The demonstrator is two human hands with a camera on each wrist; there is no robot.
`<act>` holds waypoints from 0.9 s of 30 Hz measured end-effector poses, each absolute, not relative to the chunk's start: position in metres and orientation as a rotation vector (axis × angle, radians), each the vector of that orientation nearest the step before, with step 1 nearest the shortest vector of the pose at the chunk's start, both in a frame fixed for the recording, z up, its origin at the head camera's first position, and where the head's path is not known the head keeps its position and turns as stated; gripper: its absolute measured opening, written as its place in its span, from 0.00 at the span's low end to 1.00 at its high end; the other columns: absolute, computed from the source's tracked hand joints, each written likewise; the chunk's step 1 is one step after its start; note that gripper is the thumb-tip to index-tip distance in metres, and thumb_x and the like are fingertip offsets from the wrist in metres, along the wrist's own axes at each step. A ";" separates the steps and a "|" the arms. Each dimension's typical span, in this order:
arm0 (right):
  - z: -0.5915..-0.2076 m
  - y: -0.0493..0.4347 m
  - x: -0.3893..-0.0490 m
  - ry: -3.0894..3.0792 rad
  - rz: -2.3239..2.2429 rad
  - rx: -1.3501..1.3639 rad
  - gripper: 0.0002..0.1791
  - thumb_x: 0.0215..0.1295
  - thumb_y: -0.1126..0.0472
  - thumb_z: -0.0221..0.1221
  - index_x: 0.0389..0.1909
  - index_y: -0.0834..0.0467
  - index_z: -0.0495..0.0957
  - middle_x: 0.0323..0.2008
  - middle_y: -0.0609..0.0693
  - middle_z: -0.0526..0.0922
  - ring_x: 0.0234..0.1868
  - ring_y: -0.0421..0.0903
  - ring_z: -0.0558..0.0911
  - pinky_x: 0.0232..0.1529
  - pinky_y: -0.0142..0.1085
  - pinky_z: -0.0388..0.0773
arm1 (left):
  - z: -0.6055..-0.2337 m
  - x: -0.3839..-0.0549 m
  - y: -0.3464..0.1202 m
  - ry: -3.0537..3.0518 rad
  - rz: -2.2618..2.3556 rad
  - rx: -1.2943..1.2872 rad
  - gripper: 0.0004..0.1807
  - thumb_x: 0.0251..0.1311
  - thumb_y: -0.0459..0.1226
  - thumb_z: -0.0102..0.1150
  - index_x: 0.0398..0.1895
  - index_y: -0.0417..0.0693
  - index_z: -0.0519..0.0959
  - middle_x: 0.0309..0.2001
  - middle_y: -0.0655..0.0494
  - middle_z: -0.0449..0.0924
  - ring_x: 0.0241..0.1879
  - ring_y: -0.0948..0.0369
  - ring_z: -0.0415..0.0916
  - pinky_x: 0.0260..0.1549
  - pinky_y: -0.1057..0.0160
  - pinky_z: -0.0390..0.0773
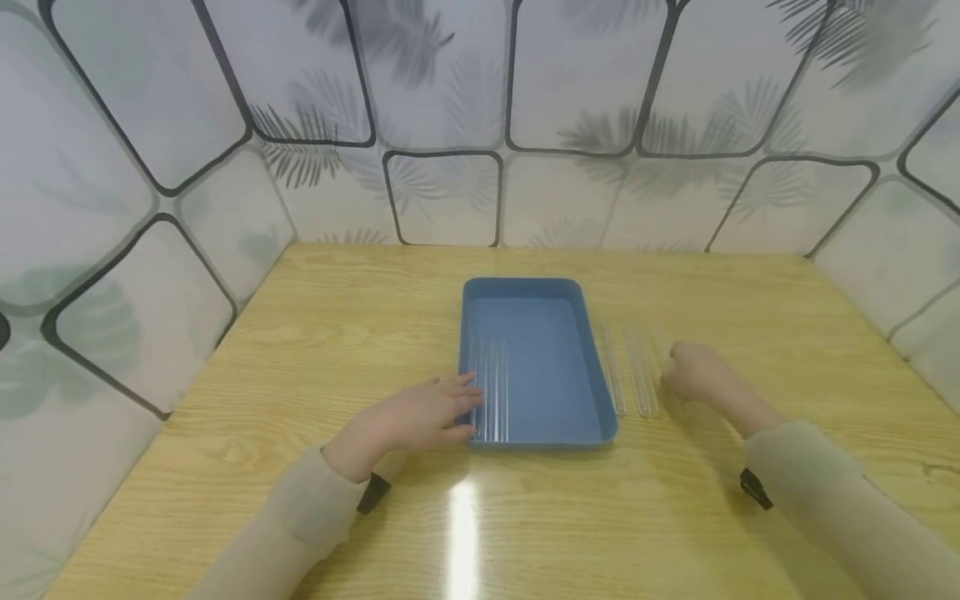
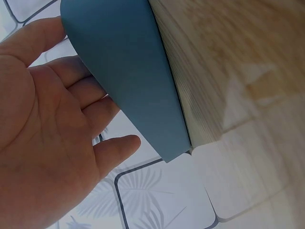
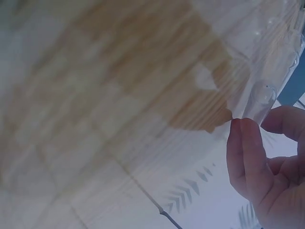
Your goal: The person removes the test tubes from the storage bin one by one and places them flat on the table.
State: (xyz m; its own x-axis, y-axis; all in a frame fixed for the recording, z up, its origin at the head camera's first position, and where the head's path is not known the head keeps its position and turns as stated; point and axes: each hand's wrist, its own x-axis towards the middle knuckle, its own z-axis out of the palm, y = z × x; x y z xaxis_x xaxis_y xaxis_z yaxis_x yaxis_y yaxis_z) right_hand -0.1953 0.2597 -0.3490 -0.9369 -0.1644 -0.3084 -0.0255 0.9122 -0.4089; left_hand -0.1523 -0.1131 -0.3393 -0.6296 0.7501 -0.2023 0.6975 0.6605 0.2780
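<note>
Here's the wooden counter, a blue tray in the middle! The left hand, grasping nothing, rests extended fingers on its left rim; the right hand pinches a clear test tube beyond the right side, near others; more tubes lie inside, leftward.

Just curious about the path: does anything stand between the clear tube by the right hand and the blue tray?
Yes: other clear tubes lie on the table between the right hand and the blue tray, whose raised right wall stands just beyond them.
</note>
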 end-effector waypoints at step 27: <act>-0.349 0.261 -0.200 2.758 -0.475 -0.181 0.30 0.53 0.67 0.52 0.50 0.84 0.56 0.38 0.74 0.72 0.29 0.52 0.76 0.33 0.46 0.77 | -0.338 -0.153 -0.114 2.578 0.254 1.180 0.27 0.63 0.45 0.44 0.61 0.38 0.62 0.63 0.46 0.58 0.65 0.53 0.44 0.60 0.48 0.49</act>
